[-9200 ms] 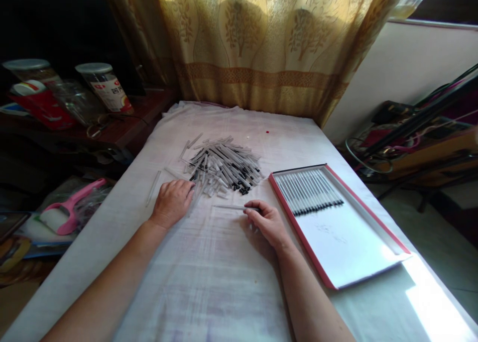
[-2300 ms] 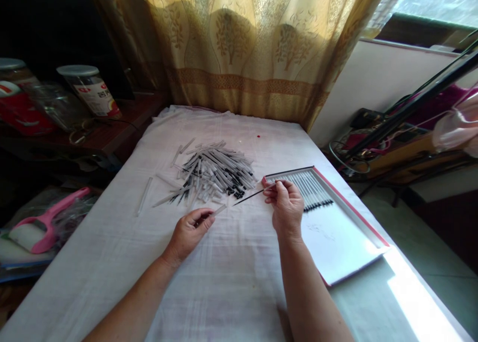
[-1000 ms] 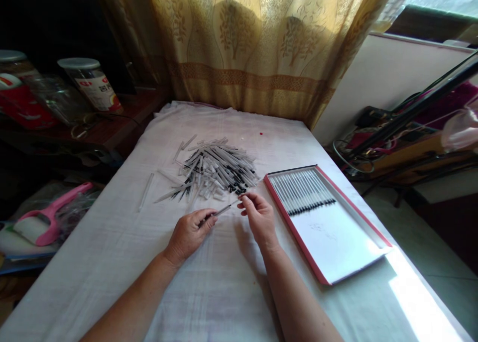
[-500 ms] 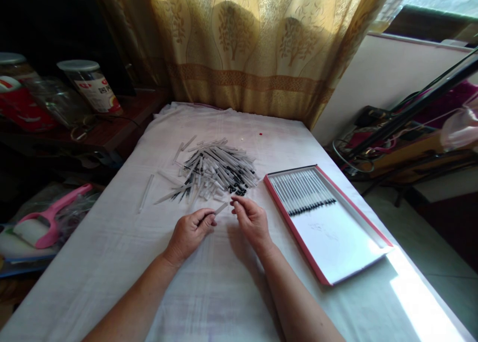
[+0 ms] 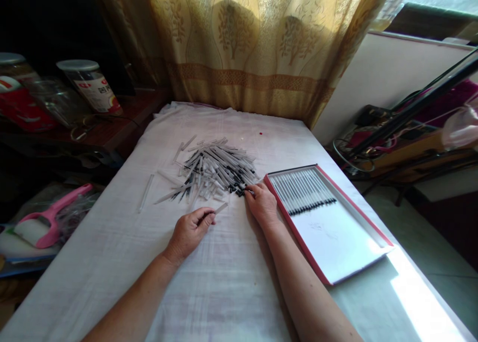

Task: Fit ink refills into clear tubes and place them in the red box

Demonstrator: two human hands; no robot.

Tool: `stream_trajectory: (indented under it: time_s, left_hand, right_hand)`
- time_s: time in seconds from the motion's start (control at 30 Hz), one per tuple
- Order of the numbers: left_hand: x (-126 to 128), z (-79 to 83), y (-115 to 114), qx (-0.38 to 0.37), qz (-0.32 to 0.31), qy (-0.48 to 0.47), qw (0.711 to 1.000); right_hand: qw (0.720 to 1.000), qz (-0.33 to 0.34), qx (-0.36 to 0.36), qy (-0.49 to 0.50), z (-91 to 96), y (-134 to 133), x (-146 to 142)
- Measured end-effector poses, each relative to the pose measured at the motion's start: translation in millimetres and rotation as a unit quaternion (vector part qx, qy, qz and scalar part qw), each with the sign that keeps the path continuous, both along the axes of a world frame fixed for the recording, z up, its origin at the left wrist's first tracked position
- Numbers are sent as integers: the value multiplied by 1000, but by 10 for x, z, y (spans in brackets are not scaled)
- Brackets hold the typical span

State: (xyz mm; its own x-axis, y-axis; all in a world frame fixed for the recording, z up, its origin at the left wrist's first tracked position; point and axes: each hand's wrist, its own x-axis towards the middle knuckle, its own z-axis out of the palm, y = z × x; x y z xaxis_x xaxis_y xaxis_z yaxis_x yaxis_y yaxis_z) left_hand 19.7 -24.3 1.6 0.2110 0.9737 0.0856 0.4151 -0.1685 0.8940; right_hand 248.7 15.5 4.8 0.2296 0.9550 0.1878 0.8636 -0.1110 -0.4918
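Observation:
My left hand (image 5: 192, 232) is closed around a pale pen tube (image 5: 222, 207), whose tip sticks out past the thumb toward the right. At the right front edge of a heap of pen parts (image 5: 218, 165), my right hand (image 5: 262, 202) has its fingertips down among small black pieces (image 5: 238, 189). Its fingers are drawn together, and what lies between them is hidden. The heap mixes clear and whitish tubes with black parts. A shallow red-edged box (image 5: 309, 262) lies to the right, with a row of clear pens (image 5: 302, 187) with black ends across its far half.
A white cloth (image 5: 209, 292) covers the table. One loose tube (image 5: 146, 193) lies left of the heap; a tiny red piece (image 5: 260, 133) lies beyond it. Jars (image 5: 91, 88) stand on a dark shelf, and a pink-handled item (image 5: 52, 217) sits at left. A curtain (image 5: 239, 48) hangs behind.
My right hand has moved away from the left hand, forward and right, to the black pieces at the heap's edge. My left hand holds the pen tube in the same place.

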Motion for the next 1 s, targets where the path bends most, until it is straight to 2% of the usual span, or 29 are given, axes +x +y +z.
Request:
stream_trajectory:
  time_s: [0.1, 0.2, 0.33, 0.47, 0.6, 0.83, 1.0]
  left_hand:
    - [2, -3, 1, 7, -2, 2, 1000]
    - [8, 7, 0, 19, -5, 6, 1000]
    - [15, 25, -3, 49, -9, 25, 998]
    - [15, 33, -9, 66, -20, 27, 997]
    - [15, 16, -10, 75, -26, 29, 996]
    - [23, -23, -14, 90, -39, 42, 994]
    - [16, -26, -25, 95, -46, 53, 993]
  right_hand:
    - [998, 5, 36, 52, 13, -26, 2]
    - [985, 19, 67, 160, 5, -132, -15]
    - [949, 65, 58, 304, -21, -359, -103]
    - [913, 109, 51, 389, -8, -517, -178]
    - [903, 139, 46, 404, 29, -546, -198]
    - [901, 136, 19, 412, 29, -570, -259]
    - [908, 166, 46, 383, 49, -587, -266]
